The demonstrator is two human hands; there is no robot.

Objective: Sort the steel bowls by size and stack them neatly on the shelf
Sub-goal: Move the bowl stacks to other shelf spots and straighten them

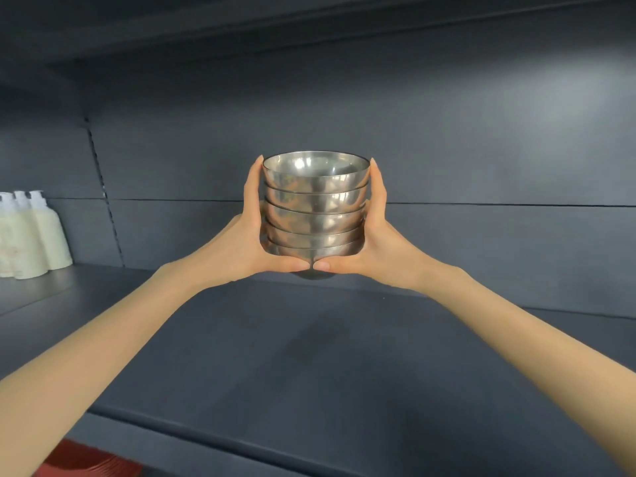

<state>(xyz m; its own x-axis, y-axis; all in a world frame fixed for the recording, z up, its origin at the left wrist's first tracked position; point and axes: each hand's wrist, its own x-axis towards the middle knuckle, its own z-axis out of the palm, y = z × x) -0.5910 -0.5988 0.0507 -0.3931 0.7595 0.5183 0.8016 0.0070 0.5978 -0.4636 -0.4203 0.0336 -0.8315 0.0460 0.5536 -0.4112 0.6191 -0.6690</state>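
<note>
Centre of frame: a stack of steel bowls, nested mouths up, is showing five rims. The lower rims are looking slightly tilted. The bowls are looking much alike in size from this angle.

The left hand and right hand are clasping the stack from either side. Each grip is curling round the wall of the stack, with the thumbs running under the lowest visible rim and meeting tip to tip at centre. One fingertip per side is reaching the top rim; the other fingers are hiding behind the bowls.

The thumbs are covering the foot of the stack. A dark rounded patch is showing just below them, too dim to call bowl base or shadow. Cannot tell whether the stack is resting on the dark shelf or hanging just above it.

Left edge: pale bottles are standing on the shelf near its back wall, three pump tops showing, the leftmost being cut by the frame.

Lower left corner: a red object is sitting below the shelf's front edge, blurred and cut off.
</note>
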